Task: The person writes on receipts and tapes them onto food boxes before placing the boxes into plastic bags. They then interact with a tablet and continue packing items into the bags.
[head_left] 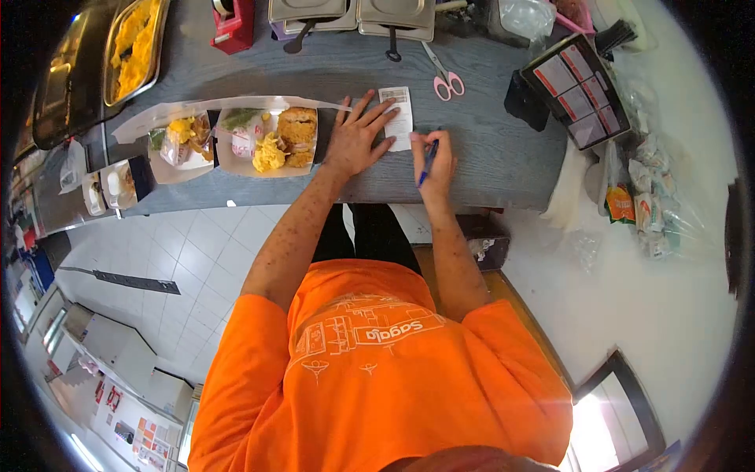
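Note:
My left hand [358, 138] lies flat on the grey counter [487, 149] with fingers spread, its fingertips pressing on a small white paper slip [399, 116]. My right hand [434, 161] grips a blue pen [427, 163] just right of the slip's lower edge, tip pointing down toward the counter. Left of my left hand sits an open white food box [267, 134] with a breaded piece, yellow food and greens.
A second open food box [182, 145] lies further left. Pink scissors [445, 77] rest behind the slip. A dark device with red-and-white labels [578, 90] stands at right, sauce packets [649, 204] beside it. Metal trays [134, 47] and a red dispenser [232, 23] line the back.

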### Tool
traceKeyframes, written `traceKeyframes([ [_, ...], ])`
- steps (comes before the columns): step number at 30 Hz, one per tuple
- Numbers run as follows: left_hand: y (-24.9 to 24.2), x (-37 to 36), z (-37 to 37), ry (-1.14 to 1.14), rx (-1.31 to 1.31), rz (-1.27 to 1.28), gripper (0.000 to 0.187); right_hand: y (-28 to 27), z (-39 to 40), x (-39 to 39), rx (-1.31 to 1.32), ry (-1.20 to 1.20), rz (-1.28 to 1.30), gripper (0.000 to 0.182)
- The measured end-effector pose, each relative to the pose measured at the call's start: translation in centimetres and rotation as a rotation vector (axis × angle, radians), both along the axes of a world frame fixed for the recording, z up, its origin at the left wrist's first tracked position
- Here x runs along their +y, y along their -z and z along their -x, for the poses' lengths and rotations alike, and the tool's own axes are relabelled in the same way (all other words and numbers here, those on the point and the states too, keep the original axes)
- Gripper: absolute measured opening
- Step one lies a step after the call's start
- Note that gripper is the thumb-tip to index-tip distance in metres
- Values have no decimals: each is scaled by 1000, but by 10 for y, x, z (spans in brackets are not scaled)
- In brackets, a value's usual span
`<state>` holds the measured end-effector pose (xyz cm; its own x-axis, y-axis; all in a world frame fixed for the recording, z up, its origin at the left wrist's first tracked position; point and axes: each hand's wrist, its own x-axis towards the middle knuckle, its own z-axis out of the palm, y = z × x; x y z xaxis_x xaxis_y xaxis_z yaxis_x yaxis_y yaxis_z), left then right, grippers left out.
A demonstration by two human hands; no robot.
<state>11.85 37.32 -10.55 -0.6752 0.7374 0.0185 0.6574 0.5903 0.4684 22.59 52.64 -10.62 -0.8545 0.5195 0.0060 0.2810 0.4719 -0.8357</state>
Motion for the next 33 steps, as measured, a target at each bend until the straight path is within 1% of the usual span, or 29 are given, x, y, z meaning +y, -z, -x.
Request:
traceKeyframes([
  [1, 1, 0, 1, 14, -2, 26, 57, 9, -4, 3, 111, 31, 69, 12],
  [2, 2, -1, 2, 10, -4, 27, 57, 18, -7, 5, 222, 61, 139, 10],
  [3, 1, -1, 1, 13, -5, 28, 60, 15, -3, 5, 216, 58, 141, 10],
  [5, 0, -1, 1, 16, -11, 34, 63, 8, 5, 6, 413, 267, 800, 15],
  [6, 0, -1, 1, 19, -7, 28, 65, 5, 7, 3, 409, 270, 802, 15],
  [8, -1, 0, 2, 23, -6, 24, 67, 1, 13, -10, 196, 158, 318, 18],
  [9, 0, 0, 2, 23, -1, 27, 68, 1, 16, -16, 247, 116, 182, 16],
  [10, 0, 0, 2, 24, 5, 31, 69, 6, 16, -16, 245, 117, 186, 16],
  [12, -1, 1, 1, 22, 0, 34, 70, 19, 16, -16, 323, -39, -51, 15],
  [14, 0, 0, 2, 18, -3, 37, 70, 28, 14, -17, 322, -16, -64, 17],
  [16, 1, 1, 2, 20, -15, 31, 71, 25, 16, -16, 357, -95, -143, 20],
  [17, 1, 1, 2, 21, -17, 31, 71, 24, 18, -16, 356, -94, -143, 20],
  [19, 1, 2, 2, 16, -18, 29, 73, 20, 21, -16, 420, -270, -220, 21],
  [20, 1, 2, 2, 15, -19, 30, 73, 20, 20, -16, 420, -271, -219, 21],
  [22, 0, 2, 3, 23, -21, 76, 75, 20, 20, -16, 344, -58, -280, 22],
  [26, 1, 2, 3, 25, -20, 72, 76, 25, 17, -15, 435, -119, -254, 21],
  [28, 1, 2, 2, 13, -33, 39, 76, 24, 16, -14, 444, -263, -227, 19],
  [29, 1, 2, 1, 12, -37, 40, 76, 23, 15, -14, 441, -264, -226, 19],
  [31, 1, 2, 1, 7, -24, 38, 76, 21, 16, -16, 311, -40, -308, 16],
  [32, 1, 2, 2, 7, -23, 38, 76, 21, 17, -16, 313, -39, -308, 16],
  [33, 0, 2, 2, 10, -20, 37, 76, 20, 17, -16, 425, -119, -223, 16],
])
